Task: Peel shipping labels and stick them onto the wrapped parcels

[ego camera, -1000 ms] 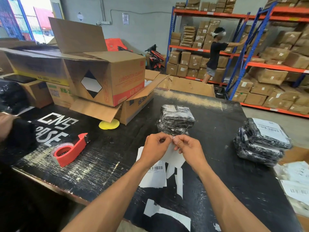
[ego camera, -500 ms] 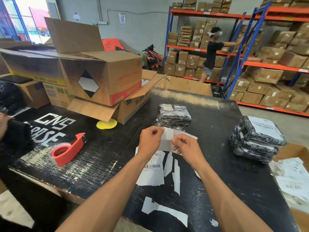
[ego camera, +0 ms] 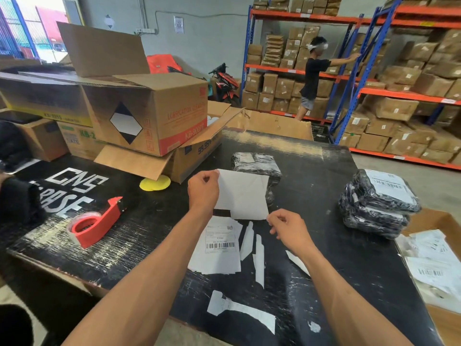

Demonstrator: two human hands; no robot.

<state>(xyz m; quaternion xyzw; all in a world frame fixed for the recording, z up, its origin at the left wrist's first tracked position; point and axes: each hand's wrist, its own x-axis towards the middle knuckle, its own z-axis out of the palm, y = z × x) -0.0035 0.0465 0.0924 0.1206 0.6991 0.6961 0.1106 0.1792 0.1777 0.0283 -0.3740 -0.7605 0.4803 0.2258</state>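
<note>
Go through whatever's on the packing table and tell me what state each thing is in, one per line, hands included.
Left hand: pinching the top left corner of the white label sheet.
Right hand: pinching its lower right corner.
White label sheet: held up off the table, blank side towards the camera.
Wrapped parcel: behind the sheet, no shipping label visible.
Parcel stack: top one labelled.
Tape dispenser: lying untouched.
Top cardboard box: flaps open.

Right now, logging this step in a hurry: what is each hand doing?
Left hand: pinched shut on the white label sheet, top corner.
Right hand: pinched on the sheet's lower right corner.
</note>
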